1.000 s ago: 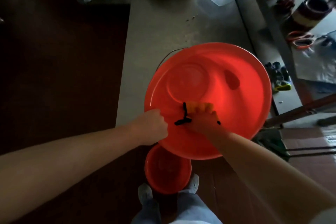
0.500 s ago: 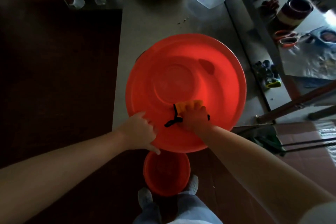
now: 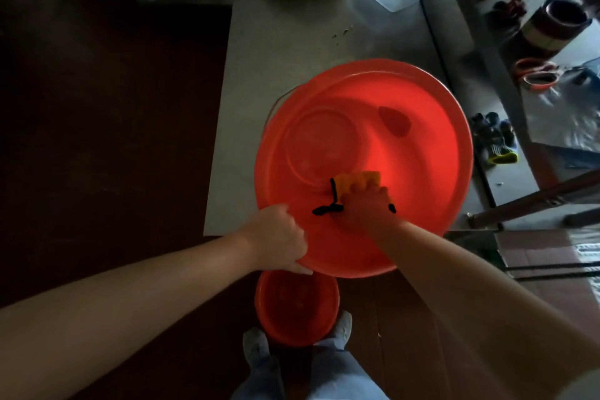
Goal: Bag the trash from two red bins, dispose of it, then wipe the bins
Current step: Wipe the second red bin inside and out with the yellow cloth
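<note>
The metal table (image 3: pixel 292 42) is carrying the large red bin (image 3: pixel 422 146), which is sitting at the near edge, overhanging it and tipping its mouth toward the person. The small red bin (image 3: pixel 297 305) is standing on the floor below, between the feet and just beside the table edge.

The left hand (image 3: pixel 279 237) is gripping the near rim of the large red bin, fingers curled over the lip. The right hand (image 3: pixel 365 208) is working inside the bin, fingers bent over the orange cloth (image 3: pixel 357 180) and pressing it against the near inner wall, close to the base ring.

Procedure for the wiping step in hand:
- Keep the left-hand grip firm; the overhanging bin is likely to slide or tip under wiping pressure.
- Keep the cloth flat under the fingers so that the black trim is not bunching.
- Work the wall in overlapping passes, rotating the bin by its rim, then finish on the base.
- The dark patch on the far wall probably needs extra passes.

Change from half a second ago: the left hand's fingers were lying spread across the rim; they are now closing into a full grip. The bin is tipping differently, its base ring showing further left. The cloth is remaining on the near wall.
</note>
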Available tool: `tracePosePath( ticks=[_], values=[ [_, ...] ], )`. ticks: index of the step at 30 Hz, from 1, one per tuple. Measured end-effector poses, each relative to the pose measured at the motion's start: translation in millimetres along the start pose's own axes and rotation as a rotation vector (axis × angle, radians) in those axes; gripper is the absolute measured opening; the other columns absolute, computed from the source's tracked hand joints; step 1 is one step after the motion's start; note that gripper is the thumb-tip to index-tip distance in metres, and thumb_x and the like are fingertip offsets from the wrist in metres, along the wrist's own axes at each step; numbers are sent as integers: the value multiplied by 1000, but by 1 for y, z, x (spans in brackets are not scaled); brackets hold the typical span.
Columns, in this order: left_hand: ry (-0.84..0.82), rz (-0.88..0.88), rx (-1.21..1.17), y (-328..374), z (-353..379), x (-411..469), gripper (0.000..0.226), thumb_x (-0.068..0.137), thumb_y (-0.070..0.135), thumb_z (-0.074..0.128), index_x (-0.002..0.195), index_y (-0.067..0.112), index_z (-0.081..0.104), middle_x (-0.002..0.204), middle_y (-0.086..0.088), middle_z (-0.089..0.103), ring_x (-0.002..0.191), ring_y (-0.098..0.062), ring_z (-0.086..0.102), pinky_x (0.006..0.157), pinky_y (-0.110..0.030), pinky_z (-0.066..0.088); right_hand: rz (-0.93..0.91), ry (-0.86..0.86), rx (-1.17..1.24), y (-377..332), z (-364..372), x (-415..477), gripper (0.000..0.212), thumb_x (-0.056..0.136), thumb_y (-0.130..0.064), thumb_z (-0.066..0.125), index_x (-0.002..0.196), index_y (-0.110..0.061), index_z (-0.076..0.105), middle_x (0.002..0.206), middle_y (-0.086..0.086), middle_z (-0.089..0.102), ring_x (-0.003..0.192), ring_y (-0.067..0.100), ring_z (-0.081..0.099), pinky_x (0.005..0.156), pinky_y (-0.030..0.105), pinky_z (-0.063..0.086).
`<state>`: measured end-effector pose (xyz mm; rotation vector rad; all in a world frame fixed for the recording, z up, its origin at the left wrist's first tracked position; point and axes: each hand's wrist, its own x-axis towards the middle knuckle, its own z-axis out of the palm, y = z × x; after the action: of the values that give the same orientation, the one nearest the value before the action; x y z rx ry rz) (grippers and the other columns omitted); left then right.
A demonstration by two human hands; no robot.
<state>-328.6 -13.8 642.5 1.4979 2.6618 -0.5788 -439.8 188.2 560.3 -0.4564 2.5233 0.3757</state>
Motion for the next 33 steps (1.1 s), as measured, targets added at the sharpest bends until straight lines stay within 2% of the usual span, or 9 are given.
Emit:
tracePosePath(
  ticks=[2,5,10,16,19,24,27,30,33],
  values=[
    [0,-1,51,1,-6,2,71,85,84,37,53,22,46,52,9,58,45,-12,53,60,-25,32,-11,-73,234,-25,9,-4,57,98,-63,39,145,-30,48,153,5,39,141,42,32,110,55,30],
    [-72,69,-11,11,0,3,68,94,75,34,61,19,56,60,6,59,50,-16,48,67,-27,39,-46,-80,437,-43,14,-14,58,98,-63,39,147,-33,44,154,3,36,143,43,29,111,57,28],
    [-130,39,-109,12,2,-3,72,98,71,26,74,14,62,74,-2,66,65,-20,61,78,-34,45,-176,15,67,-3,9,-27,43,100,-49,45,140,-33,50,150,-1,41,137,39,36,103,48,36],
    [-132,22,-93,11,-4,-4,74,97,73,26,81,12,65,81,-3,69,72,-24,66,78,-36,45,-66,134,-351,46,-21,-31,42,100,-50,46,133,-27,58,139,-3,50,134,35,37,99,42,35],
    [-160,40,-69,9,-7,-2,73,97,73,28,83,12,65,82,-3,69,72,-24,65,79,-36,47,-38,102,-279,37,-16,-46,39,99,-49,49,131,-29,61,139,-3,50,136,36,36,101,43,33],
    [-145,94,-16,8,-9,0,67,98,70,33,78,14,64,81,-2,69,70,-22,65,73,-33,39,-64,-62,159,-3,9,-70,44,97,-51,47,138,-36,52,150,-3,39,138,37,36,104,50,33],
    [-193,85,-12,11,-10,2,67,98,70,33,74,15,61,71,-1,64,58,-20,54,71,-34,40,-104,-65,322,-14,17,-83,47,95,-48,46,141,-40,48,154,-6,34,140,35,36,105,51,33],
    [-211,75,-17,13,-12,3,68,97,71,32,64,14,47,71,-1,63,52,-19,40,70,-34,39,-136,-43,291,-7,18,-88,49,95,-43,48,143,-42,45,158,-8,30,144,31,31,108,49,31],
    [-195,76,-10,14,-14,2,67,98,70,32,73,14,59,78,-2,67,64,-22,58,74,-34,43,-158,-16,60,19,14,-85,46,96,-40,48,143,-39,46,156,-8,33,143,32,30,107,47,34]
  ],
)
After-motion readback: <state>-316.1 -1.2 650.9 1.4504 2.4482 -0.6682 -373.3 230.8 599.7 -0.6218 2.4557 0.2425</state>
